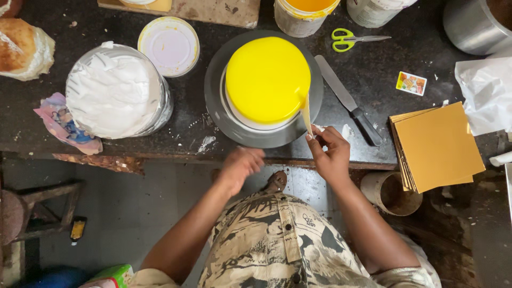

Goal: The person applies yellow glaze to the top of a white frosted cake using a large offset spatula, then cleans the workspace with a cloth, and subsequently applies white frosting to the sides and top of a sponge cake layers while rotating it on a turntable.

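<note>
bowl (114, 90): big, white cream, far left on counter.
turntable (218, 106): grey, centre, carries yellow cake (266, 77).
gold boards (437, 144): stacked, right.
knife (348, 99): just right of turntable.
right hand (330, 152): fingers pinched shut on pale scraper (306, 114), blade upright vs cake's right side.
left hand (240, 165): near turntable edge, blurred; fingers curled, grip unclear.

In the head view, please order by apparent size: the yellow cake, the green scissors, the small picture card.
1. Yellow cake, clearly largest.
2. Green scissors.
3. Picture card, smallest.
All lie on one counter, so camera distance hardly affects this.
</note>
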